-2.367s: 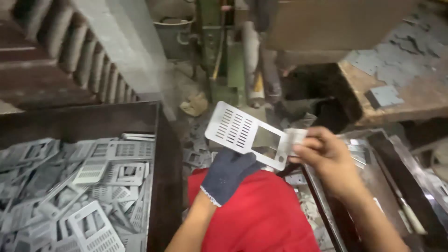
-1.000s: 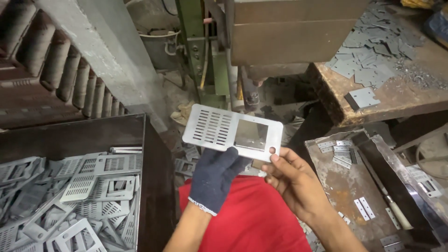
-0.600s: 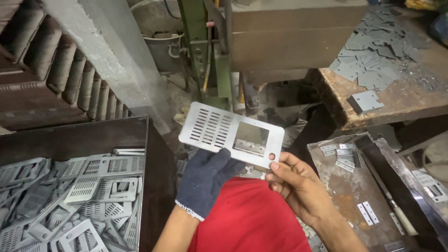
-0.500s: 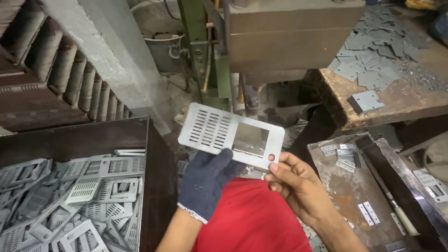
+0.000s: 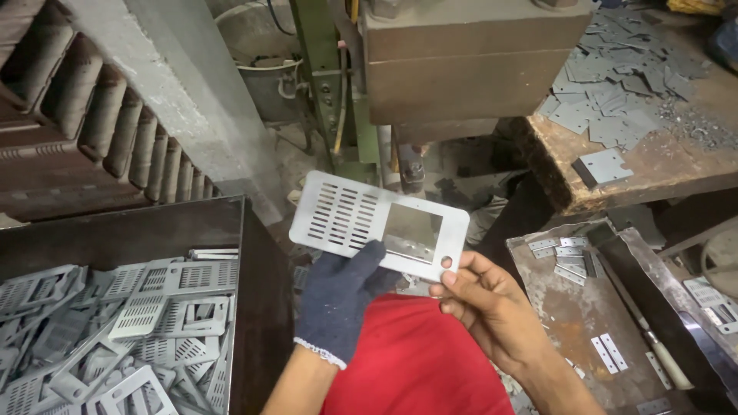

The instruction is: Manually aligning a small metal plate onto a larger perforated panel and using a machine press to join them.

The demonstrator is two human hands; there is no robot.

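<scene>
Head camera view, looking down, and I am describing it from my remote station, largest things first. A big brown steel press block [image 5: 477, 65] is filling the top centre. Left of it, a dark metal bin [image 5: 254, 307] is holding a heap of grey punched plates [image 5: 115, 338]. At right, a rusty wooden workbench [image 5: 653, 165] is carrying scattered grey offcuts [image 5: 615, 84], and below it a rust-stained flat tray [image 5: 569, 307] is holding a few small hinge pieces [image 5: 565, 253]. A red cloth [image 5: 415, 361] is covering the lap at the bottom.

In the middle, lifted clear of the bin, is a thin grey rectangular metal plate with rows of slots, a square window and one round hole [image 5: 361, 219]. The left hand, wearing a dark blue knitted glove [image 5: 338, 300], is propping the plate's lower edge from beneath, fingers mostly curled and closed on it. The bare right hand [image 5: 484, 307] is pinching the bottom right corner, thumb tip beside the hole, fingers half curled beneath.

As I judge it, the bare fingers are sitting on a stamped edge that could cut them, and the light corner pinch could be letting the plate tip and slide off.
</scene>
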